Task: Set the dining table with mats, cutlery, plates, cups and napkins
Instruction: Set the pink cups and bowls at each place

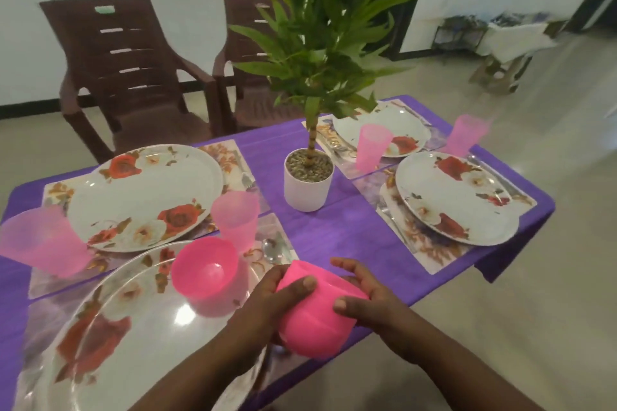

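Observation:
Both my hands hold a stack of pink bowls (315, 314) above the near table edge, bottoms facing me. My left hand (267, 304) grips its left side, thumb on top. My right hand (364, 300) grips its right side. One pink bowl (204, 269) sits on the nearest floral plate (133, 337). A second floral plate (147, 197) lies beyond it, and two more at the right, one near (457, 197) and one far (400, 130). Pink cups stand at the far left (43, 240), centre (235, 220), right (372, 147) and far right (467, 135). A spoon (271, 248) lies by the near mat.
A potted plant in a white pot (309, 183) stands mid-table on the purple cloth (334, 237). Floral mats (427, 243) lie under each plate. Two brown plastic chairs (123, 70) stand behind the table. A small stand (500, 43) is at the far right on the floor.

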